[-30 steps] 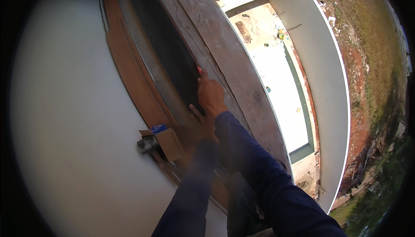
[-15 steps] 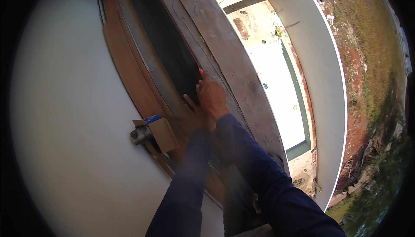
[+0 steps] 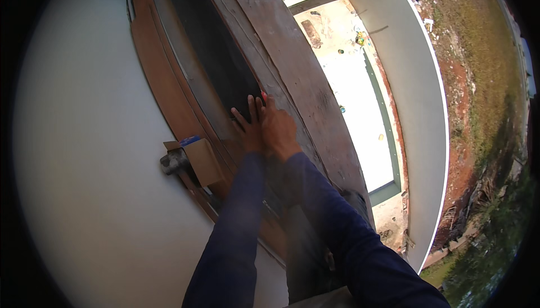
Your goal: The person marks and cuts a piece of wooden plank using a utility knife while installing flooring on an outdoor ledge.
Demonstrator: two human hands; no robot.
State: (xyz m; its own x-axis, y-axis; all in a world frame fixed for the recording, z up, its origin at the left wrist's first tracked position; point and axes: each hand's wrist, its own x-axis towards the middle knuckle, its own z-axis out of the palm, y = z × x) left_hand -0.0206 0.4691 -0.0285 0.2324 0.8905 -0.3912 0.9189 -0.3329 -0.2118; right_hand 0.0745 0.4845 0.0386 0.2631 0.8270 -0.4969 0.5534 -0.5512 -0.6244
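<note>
A long dark strip (image 3: pixel 205 38) lies lengthwise between brown boards, and both my hands are at its near end. My left hand (image 3: pixel 251 128) rests on it with the fingers spread. Just to the right, my right hand (image 3: pixel 280 131) is closed around a small tool with a red tip (image 3: pixel 264 95); the grip hides most of the tool, so its kind cannot be told. The red tip is at the strip's right edge, beside the worn brown plank (image 3: pixel 281 44). The two hands are side by side, and the wrists nearly meet.
An opened cardboard box (image 3: pixel 203 162) and a grey, rounded object (image 3: pixel 173 162) sit on the left, by the orange-brown board (image 3: pixel 160 72). A pale wall (image 3: pixel 84 139) fills the left side. Beyond the plank, right, is a drop to a bright lower floor (image 3: pixel 365 134) and a low wall (image 3: pixel 413 105).
My left hand has slid forward along the strip, and its fingers are more spread. My right hand stays close to the same spot with the red-tipped tool. The view has shifted slightly.
</note>
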